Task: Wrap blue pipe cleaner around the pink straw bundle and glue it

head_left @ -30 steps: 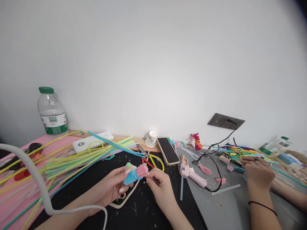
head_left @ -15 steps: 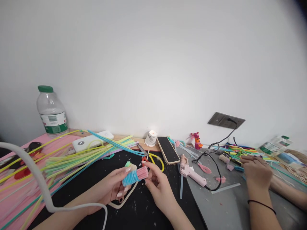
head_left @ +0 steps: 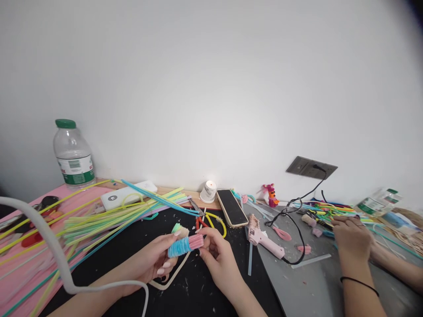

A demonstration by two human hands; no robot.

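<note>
Two bare hands meet over a black mat [head_left: 185, 297], and a fuzzy bundle [head_left: 185, 245], pink strands wrapped in blue, lies between them. The left hand [head_left: 155, 259] grasps it: the blue-wrapped part sits along its fingertips, with the thumb on the far side and pale-nailed fingers curled on the near side. The bundle lies to the right of that palm, its pink end pointing right. The right hand [head_left: 220, 259] is bent at that end, index finger on the far side and thumb on the near side; whether they pinch the strands or only brush them, I cannot tell. A green and cream tuft [head_left: 180, 229] shows just beyond the blue wrap, by the left thumb; whether it is attached is unclear.

Beyond the right hand lie red-handled pliers [head_left: 198, 213] and a yellow loop [head_left: 224, 226], with a phone [head_left: 232, 208] farther to the right and a white cup [head_left: 208, 192] at the far edge. A pink glue gun [head_left: 266, 242] rests to the right. On the left, pastel pipe cleaners [head_left: 122, 220] spread near a capped bottle [head_left: 73, 158]. At far right, another person's hand [head_left: 352, 237] reaches among coloured strands [head_left: 330, 209].
</note>
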